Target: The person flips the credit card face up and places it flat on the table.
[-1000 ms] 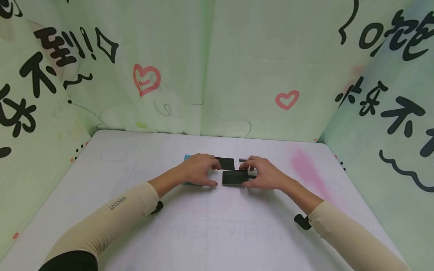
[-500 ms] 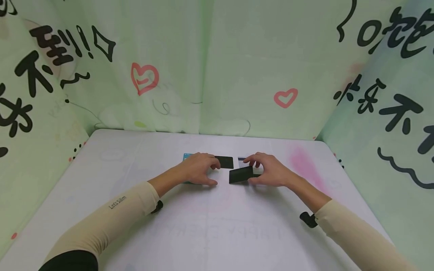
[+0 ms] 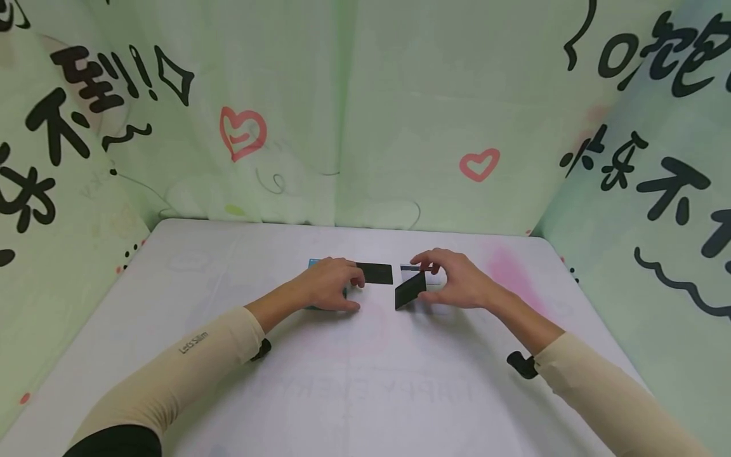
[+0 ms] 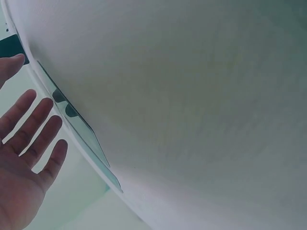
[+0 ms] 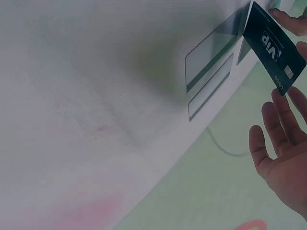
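Observation:
A dark VIP card (image 5: 267,43) is pinched at its edge by my right hand (image 3: 459,279). In the head view the card stands tilted on edge close over the table, its black face to the front. In the right wrist view its chip and lettering show. My left hand (image 3: 334,284) hovers with spread, loose fingers over blue cards (image 3: 313,262), mostly hidden under it. In the left wrist view nothing lies between the fingers of the left hand (image 4: 29,158). Another black card (image 3: 374,273) lies flat just right of the left fingertips.
Two pale cards with dark stripes, one nearer (image 5: 204,72) and one farther (image 5: 211,88), lie flat beyond the right hand. The white table (image 3: 354,387) ends at a green curtain (image 3: 400,127) with hearts and black writing.
My right hand has lifted and tilted the dark card, moving it slightly right from lying flat to nearly on edge. The left hand has shifted a little left.

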Available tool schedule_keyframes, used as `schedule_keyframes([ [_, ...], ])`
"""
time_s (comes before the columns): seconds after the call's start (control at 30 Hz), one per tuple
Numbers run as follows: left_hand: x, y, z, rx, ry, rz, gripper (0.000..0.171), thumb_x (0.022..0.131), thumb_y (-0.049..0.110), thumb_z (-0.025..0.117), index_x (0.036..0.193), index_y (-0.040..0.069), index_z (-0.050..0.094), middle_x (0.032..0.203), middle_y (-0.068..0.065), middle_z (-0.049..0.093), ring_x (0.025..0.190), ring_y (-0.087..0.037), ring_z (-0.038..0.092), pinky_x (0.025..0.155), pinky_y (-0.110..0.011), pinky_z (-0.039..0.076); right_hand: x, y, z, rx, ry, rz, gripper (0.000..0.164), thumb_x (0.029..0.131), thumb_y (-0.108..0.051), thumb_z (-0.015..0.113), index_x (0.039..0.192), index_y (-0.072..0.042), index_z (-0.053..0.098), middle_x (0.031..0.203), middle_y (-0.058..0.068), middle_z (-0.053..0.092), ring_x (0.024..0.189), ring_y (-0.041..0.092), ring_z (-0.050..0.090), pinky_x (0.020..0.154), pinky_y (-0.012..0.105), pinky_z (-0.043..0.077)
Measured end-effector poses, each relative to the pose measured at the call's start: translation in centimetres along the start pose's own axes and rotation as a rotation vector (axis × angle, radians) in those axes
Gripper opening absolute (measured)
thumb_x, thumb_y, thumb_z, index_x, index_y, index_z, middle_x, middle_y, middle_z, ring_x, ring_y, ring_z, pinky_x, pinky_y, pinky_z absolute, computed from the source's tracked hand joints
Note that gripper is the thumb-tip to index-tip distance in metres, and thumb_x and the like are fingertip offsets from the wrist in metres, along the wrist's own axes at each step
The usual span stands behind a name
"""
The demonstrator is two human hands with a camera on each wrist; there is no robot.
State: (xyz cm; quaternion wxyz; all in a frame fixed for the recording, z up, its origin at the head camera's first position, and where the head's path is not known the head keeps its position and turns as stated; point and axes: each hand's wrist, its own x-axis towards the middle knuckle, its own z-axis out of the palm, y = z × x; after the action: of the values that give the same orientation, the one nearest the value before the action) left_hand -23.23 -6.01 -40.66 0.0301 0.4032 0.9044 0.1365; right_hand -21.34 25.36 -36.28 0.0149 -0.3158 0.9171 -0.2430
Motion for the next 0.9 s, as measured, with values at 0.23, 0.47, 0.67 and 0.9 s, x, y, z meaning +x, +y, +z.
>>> schedule_keyframes([
  [0.23, -0.4, -0.2, -0.1, -0.002, 0.012, -0.006, 0.035, 0.087, 0.038, 0.079, 0.114, 0.017, 0.073, 0.113, 0.003, 0.072, 0.107, -0.018, 0.066, 0.098, -0.046, 0.051, 0.8, -0.7, 0.1, 0.041, -0.004, 0.002, 0.058, 0.079, -0.018, 0.087, 0.133, -0.016, 0.066, 0.116, 0.004, 0.071, 0.103, 0.028, 0.063, 0.093, 0.052, 0.05],
  [0.47, -0.5, -0.3, -0.4, 0.006, 0.006, -0.018, 0.036, 0.086, 0.039, 0.079, 0.114, 0.016, 0.073, 0.113, 0.003, 0.072, 0.107, -0.019, 0.065, 0.096, -0.044, 0.051, 1.7, -1.2, 0.3, 0.068, -0.006, -0.002, 0.059, 0.079, -0.02, 0.089, 0.134, -0.018, 0.066, 0.12, 0.007, 0.072, 0.106, 0.028, 0.064, 0.097, 0.053, 0.051],
  [0.67, -0.7, -0.6, -0.4, 0.0, 0.011, -0.031, 0.035, 0.086, 0.039, 0.08, 0.113, 0.017, 0.073, 0.112, 0.004, 0.072, 0.102, -0.017, 0.063, 0.094, -0.042, 0.05, 2.0, -1.3, 1.5, 0.094, 0.0, 0.005, 0.062, 0.08, -0.019, 0.089, 0.136, -0.015, 0.066, 0.118, 0.006, 0.072, 0.101, 0.025, 0.063, 0.092, 0.05, 0.052],
  [0.9, -0.9, -0.8, -0.3, -0.018, 0.006, -0.053, 0.037, 0.086, 0.041, 0.08, 0.114, 0.018, 0.073, 0.114, 0.004, 0.071, 0.105, -0.016, 0.064, 0.095, -0.044, 0.05, 2.0, -1.0, 3.3, 0.1, 0.011, 0.027, 0.07, 0.078, -0.024, 0.093, 0.139, -0.008, 0.063, 0.115, 0.001, 0.072, 0.099, 0.022, 0.063, 0.081, 0.041, 0.052],
])
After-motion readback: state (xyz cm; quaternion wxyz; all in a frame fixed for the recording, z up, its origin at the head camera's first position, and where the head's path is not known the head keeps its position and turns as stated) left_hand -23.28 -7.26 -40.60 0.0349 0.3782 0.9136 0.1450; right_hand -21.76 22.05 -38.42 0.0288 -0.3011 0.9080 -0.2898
